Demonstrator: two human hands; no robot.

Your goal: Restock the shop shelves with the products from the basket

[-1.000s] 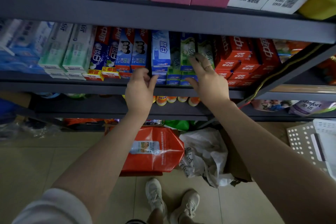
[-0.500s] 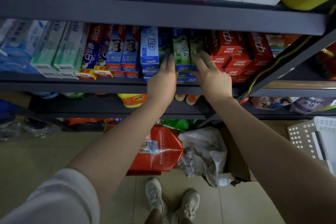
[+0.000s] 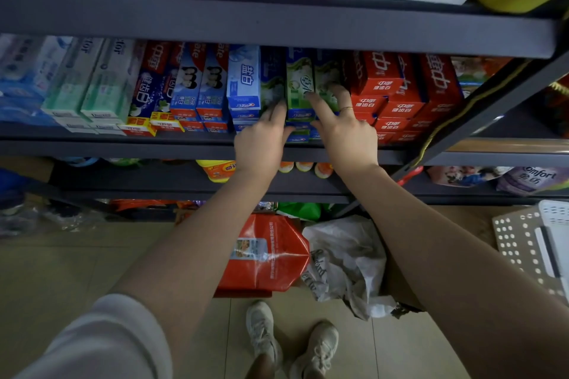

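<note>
Left hand (image 3: 260,144): fingers straight, tips pressing the green toothpaste boxes (image 3: 300,92).
Right hand (image 3: 346,135): fingers extended, resting on the same boxes; ring on one finger.
Boxes: stacked on middle shelf (image 3: 123,148), between blue boxes (image 3: 244,80) and red boxes (image 3: 388,86).
Basket (image 3: 529,243): on the floor, right.

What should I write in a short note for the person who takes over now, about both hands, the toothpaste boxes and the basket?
Left hand: open, straight fingers pressing the front of the green toothpaste boxes on the middle shelf.
Right hand: open, fingers spread on the same green boxes, beside the red toothpaste boxes. Neither hand holds a product.
Done: the green boxes stand in their row between the blue box and the red ones.
Left: square them up, then fetch more stock. The white basket is on the floor to the right; its contents cannot be seen.
</note>
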